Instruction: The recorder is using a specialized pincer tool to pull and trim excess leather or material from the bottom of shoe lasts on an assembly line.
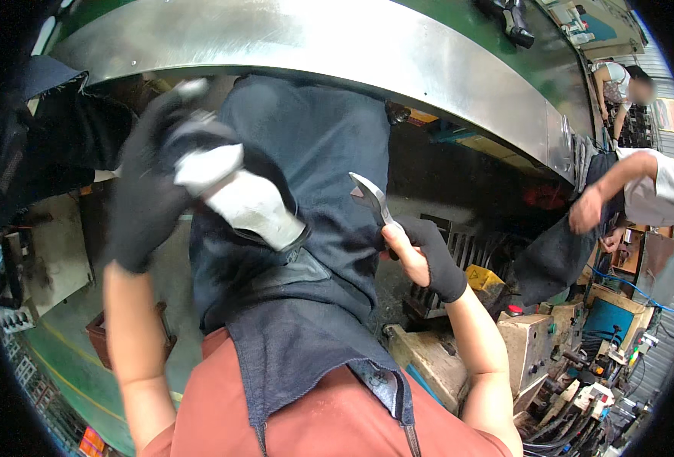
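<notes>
My left hand (150, 179), in a black glove and blurred by motion, grips a black shoe (257, 209) whose pale grey-white underside faces up. The shoe is tilted, its broad end pointing down and to the right above my dark apron (306, 137). To the right of it, my right hand (428, 255) wears a black glove with the thumb bare. Its fingers are closed around a metal hand tool (375, 198) with a curved, beak-like silver head; the rest of the tool is hidden in the hand. Tool and shoe are apart.
Ahead of me runs a curved metal bench edge (291, 34) with a green surface behind it, where a black shoe (513, 23) stands. A co-worker's arm (611, 186) is at the right. Machinery with a red button (514, 310) stands at lower right, dark cloth (63, 129) at left.
</notes>
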{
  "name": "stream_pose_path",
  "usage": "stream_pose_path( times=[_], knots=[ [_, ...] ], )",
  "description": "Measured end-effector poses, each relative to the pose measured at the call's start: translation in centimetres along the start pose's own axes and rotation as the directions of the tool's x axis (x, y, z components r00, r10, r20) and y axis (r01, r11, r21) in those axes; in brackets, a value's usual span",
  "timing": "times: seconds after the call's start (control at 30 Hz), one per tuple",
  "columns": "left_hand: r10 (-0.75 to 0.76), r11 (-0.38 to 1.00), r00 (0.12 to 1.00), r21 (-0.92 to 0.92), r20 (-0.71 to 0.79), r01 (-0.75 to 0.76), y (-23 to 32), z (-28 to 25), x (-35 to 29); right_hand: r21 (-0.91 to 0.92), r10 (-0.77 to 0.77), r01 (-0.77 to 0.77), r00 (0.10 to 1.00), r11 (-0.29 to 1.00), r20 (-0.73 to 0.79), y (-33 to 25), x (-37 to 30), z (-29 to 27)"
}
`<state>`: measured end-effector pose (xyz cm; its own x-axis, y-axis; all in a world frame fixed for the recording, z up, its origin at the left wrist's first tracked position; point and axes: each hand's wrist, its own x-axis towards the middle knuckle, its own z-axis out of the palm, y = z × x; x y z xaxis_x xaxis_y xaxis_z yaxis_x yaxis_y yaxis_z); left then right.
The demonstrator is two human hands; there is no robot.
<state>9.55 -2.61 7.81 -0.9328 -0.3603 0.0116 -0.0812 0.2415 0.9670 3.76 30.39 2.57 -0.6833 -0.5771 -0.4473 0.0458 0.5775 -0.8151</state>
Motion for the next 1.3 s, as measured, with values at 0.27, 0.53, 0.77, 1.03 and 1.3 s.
stream_pose_path(
  times=[0.27,0.53,0.77,1.03,1.3],
  knots=[
    [-0.236,0.924,0.936,-0.238,0.26,0.299,-15.7,9.4,-6.3,-0.002,-0.019,0.019,0.995,1.0,0.095,1.3,1.1,0.5],
    [0.071,0.981,0.982,0.166,0.177,-0.101,-14.2,11.3,-8.6,-0.738,-0.013,0.163,0.979,0.655,0.205,-4.7,3.9,3.0],
    [-0.308,0.498,0.821,-0.654,0.482,0.57,-12.1,10.8,-4.0,-0.701,-0.465,0.521,0.834,0.487,0.297,2.2,9.0,1.3],
    [0.274,0.906,0.962,0.331,0.01,-0.262,-15.5,13.6,-3.6,-0.671,0.175,0.276,0.834,0.688,0.523,-5.4,8.3,-3.4],
    [-0.264,0.886,0.931,-0.319,0.252,0.338,-14.1,11.5,-1.3,-0.648,-0.372,0.584,0.812,0.489,0.451,-7.1,4.3,4.2]
  ],
)
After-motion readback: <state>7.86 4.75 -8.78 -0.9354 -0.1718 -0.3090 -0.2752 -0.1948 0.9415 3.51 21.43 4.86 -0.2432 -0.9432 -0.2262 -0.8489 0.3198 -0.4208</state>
